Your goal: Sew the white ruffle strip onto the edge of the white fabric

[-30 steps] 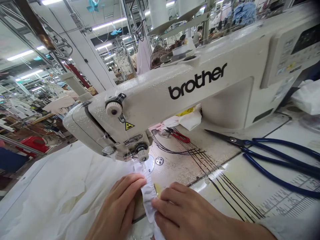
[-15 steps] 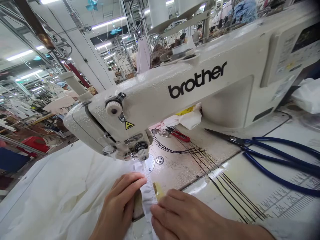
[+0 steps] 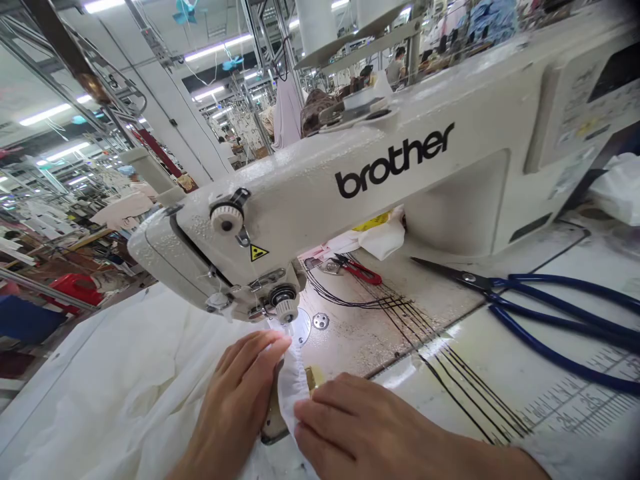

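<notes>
A gathered white fabric strip [image 3: 293, 387] lies just in front of the presser foot [image 3: 287, 310] of one Brother sewing machine [image 3: 320, 200]. Two hands steady it from either side, apparently to keep the gathers in place: the left hand [image 3: 235, 400] and right hand [image 3: 370, 427] lie close together, fingers on the cloth, though whether they pinch it cannot be told. Beyond lie one pair of blue-handled shears [image 3: 550, 283] and one pair of red-handled snips [image 3: 363, 271].

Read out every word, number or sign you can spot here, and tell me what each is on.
"brother" on the sewing machine's arm.
"24" and "25" on the ruler scale on the table.
A yellow warning triangle on the machine's head, with a symbol and no words.
The control panel has labels too small to read.
</notes>
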The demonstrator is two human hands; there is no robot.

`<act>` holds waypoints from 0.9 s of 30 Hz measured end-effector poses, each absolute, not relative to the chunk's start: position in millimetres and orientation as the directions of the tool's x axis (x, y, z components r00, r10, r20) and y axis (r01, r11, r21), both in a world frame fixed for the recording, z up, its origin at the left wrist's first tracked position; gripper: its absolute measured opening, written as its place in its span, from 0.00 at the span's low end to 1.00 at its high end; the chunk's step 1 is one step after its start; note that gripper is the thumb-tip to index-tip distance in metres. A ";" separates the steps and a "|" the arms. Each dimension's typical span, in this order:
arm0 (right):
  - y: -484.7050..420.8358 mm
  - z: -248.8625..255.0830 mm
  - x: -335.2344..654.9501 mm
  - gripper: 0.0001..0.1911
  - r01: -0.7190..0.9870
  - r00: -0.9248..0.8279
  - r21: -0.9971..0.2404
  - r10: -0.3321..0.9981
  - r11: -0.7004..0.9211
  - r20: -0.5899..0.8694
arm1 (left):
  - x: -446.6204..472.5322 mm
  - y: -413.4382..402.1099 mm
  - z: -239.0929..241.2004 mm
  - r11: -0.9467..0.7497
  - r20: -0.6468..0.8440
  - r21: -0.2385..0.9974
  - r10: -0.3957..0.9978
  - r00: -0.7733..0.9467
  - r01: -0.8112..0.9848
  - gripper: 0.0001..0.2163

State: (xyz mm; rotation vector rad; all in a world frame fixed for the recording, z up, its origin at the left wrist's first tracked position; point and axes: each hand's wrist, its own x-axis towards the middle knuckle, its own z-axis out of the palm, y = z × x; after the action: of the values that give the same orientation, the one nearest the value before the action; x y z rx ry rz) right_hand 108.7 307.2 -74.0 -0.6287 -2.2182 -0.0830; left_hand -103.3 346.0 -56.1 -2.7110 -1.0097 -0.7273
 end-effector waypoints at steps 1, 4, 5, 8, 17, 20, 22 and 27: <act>305.8 -74.6 108.7 0.14 0.458 -0.543 -0.149 0.408 0.877 0.734 | -104.1 345.4 -56.6 -0.773 0.492 -0.005 0.550 0.675 0.634 0.18; 303.5 -76.3 108.1 0.11 0.490 -0.559 -0.146 0.438 0.859 0.704 | -106.7 345.0 -58.1 -0.800 0.477 -0.002 0.527 0.703 0.600 0.17; 303.4 -76.6 107.8 0.10 0.505 -0.561 -0.146 0.452 0.850 0.694 | -107.3 345.3 -58.4 -0.800 0.477 0.009 0.531 0.701 0.600 0.17; 304.5 -77.0 106.9 0.09 0.528 -0.564 -0.132 0.462 0.839 0.685 | -107.4 346.1 -58.1 -0.796 0.468 0.024 0.544 0.697 0.605 0.16; 302.9 -79.5 107.8 0.09 0.534 -0.527 -0.091 0.415 0.841 0.741 | -103.0 349.4 -53.3 -0.796 0.439 0.157 0.587 0.680 0.585 0.16; 302.4 -80.5 109.0 0.10 0.510 -0.477 -0.096 0.374 0.855 0.795 | -104.0 350.1 -52.7 -0.792 0.435 0.161 0.592 0.678 0.588 0.17; 302.8 -80.6 110.7 0.12 0.490 -0.464 -0.109 0.365 0.865 0.807 | -105.3 350.9 -52.6 -0.790 0.428 0.173 0.598 0.678 0.588 0.18; 304.5 -80.5 112.9 0.17 0.462 -0.467 -0.127 0.363 0.878 0.806 | -107.5 353.4 -52.5 -0.790 0.424 0.191 0.602 0.677 0.583 0.19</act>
State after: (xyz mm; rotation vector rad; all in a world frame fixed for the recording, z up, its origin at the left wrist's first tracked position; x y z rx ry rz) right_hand 112.9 304.5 -80.5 -0.5945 -2.1072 -0.1337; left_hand -107.5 353.4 -52.5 -2.9129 -1.0300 -0.7587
